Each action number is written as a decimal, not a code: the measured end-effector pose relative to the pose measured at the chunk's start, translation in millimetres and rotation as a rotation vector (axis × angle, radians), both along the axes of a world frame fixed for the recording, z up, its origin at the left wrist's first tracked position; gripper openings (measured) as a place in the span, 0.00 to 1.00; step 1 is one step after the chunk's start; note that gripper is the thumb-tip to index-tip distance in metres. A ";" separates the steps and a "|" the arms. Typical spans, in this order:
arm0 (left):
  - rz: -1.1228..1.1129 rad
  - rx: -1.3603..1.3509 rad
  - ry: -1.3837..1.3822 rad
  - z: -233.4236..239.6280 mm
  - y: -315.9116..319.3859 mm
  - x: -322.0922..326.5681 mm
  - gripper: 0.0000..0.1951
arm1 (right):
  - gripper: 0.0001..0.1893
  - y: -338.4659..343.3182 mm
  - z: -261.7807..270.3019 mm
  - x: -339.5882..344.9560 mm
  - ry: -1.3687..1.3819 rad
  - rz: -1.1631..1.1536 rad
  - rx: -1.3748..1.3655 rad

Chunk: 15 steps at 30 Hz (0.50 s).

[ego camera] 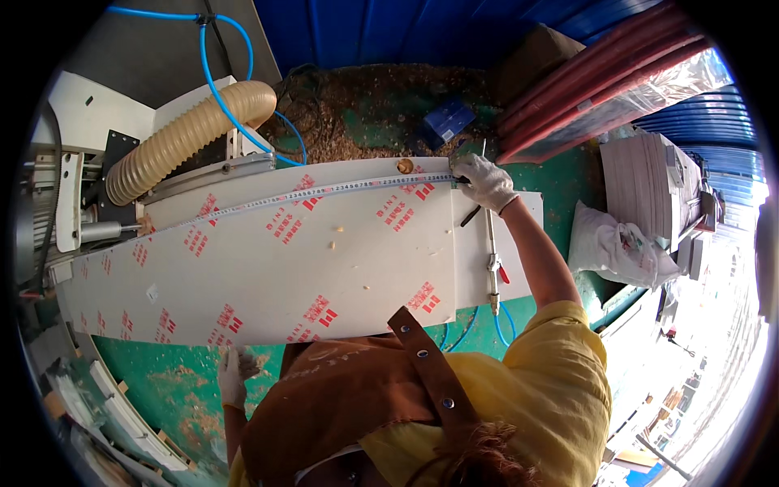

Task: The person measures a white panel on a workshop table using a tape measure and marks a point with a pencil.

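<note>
A steel tape measure (341, 190) lies stretched along the far long edge of a white printed panel (359, 255). Gloved in white, my right hand (485, 182) grips the tape at the panel's right end; a dark piece shows at its fingers. My left hand (236, 372), also gloved, is at the panel's near edge, and whether it holds the panel cannot be told. Right of the panel, an air blow gun (493, 262) with a red lever lies on a second white board (522, 243). Small wood chips dot the panel, which has a round hole near its far edge.
A ribbed duct hose (195, 137) and machine parts stand at the left. A blue air hose (210, 79) loops above them. Beyond the panel, a blue box (447, 122) rests among shavings. Stacked panels (645, 182) and a white sack (614, 246) are at the right.
</note>
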State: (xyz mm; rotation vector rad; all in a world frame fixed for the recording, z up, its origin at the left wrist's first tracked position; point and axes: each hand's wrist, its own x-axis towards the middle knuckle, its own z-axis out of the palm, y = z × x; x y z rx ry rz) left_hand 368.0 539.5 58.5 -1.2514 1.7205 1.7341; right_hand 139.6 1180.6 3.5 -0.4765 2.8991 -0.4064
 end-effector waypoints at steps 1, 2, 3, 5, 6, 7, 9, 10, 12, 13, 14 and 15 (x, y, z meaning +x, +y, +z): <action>-0.033 0.046 0.020 -8.4 -12.8 6.6 0.14 | 0.15 0.1 0.3 -2.5 0.025 0.055 -0.022; -0.066 0.094 0.040 -10.7 -17.5 7.3 0.16 | 0.14 -1.8 2.7 -5.1 0.050 0.110 -0.043; -0.063 0.091 0.038 -13.4 -20.3 9.4 0.16 | 0.14 -5.1 4.5 -7.2 0.048 0.113 -0.046; -0.064 0.171 0.050 -14.4 -21.0 11.3 0.15 | 0.12 -12.2 7.1 -9.8 -0.046 0.083 0.059; -0.062 0.169 0.050 -13.4 -18.5 10.8 0.15 | 0.12 -10.5 4.6 -8.6 -0.046 0.085 0.058; -0.055 0.151 0.038 -12.6 -15.4 9.8 0.15 | 0.13 -7.4 0.5 -6.5 -0.002 0.087 0.016; -0.043 0.129 0.024 -11.5 -12.7 10.8 0.15 | 0.14 -9.9 -0.9 -4.5 0.040 0.093 -0.029; -0.038 0.130 0.020 -12.8 -13.1 12.5 0.15 | 0.15 -12.4 -2.0 -3.4 0.064 0.037 -0.027; -0.031 0.133 0.017 -11.6 -9.0 12.8 0.14 | 0.16 -14.3 -0.2 -4.1 0.088 -0.018 -0.023; -0.041 0.088 0.005 -10.5 -5.3 13.6 0.15 | 0.17 -14.0 0.3 -5.5 0.053 -0.024 -0.022; -0.050 0.045 -0.007 -9.5 -2.1 13.8 0.15 | 0.17 -13.1 1.1 -6.7 0.019 -0.031 -0.020; -0.049 0.046 -0.008 -10.9 -2.0 14.7 0.15 | 0.17 -13.9 1.0 -8.0 0.019 -0.030 -0.018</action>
